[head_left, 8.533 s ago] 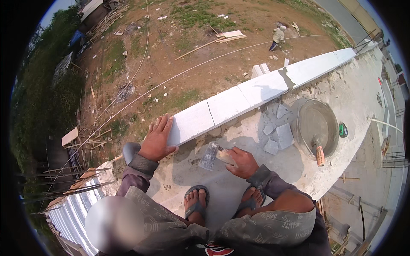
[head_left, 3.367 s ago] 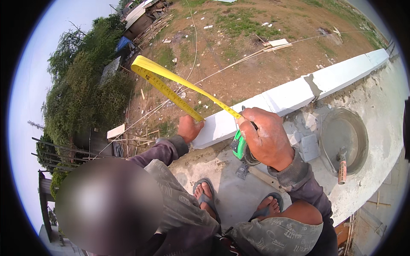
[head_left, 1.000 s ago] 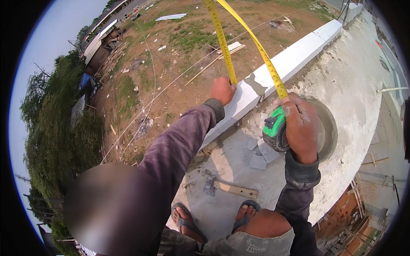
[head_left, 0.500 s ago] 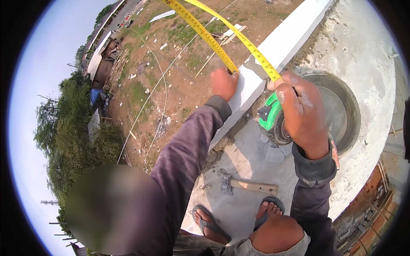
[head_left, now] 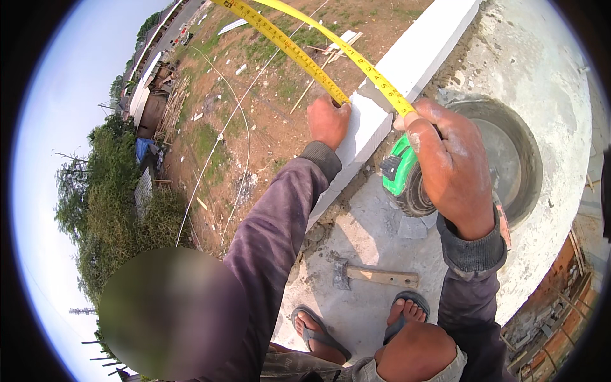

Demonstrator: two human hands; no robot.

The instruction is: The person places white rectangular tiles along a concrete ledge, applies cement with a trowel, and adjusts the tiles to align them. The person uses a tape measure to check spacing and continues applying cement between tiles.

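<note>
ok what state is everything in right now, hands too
tape, pulled out, bowed, running past the picture's upper edge
case, held
left hand, closed on tape
right hand, closed around case
blocks, laid in a row
hatchet, lying flat
basin, open-topped, partly hidden
sandals, worn

Printed numerals and ticks line the yellow tape blade [head_left: 375,77]; faint lettering shows on the grey shorts [head_left: 294,364]

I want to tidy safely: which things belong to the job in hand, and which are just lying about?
Job in hand:
green tape measure, in right grip
its yellow tape, end at left grip
white blocks

Seemingly lying about:
wooden-handled hatchet
block pieces
boards
</note>
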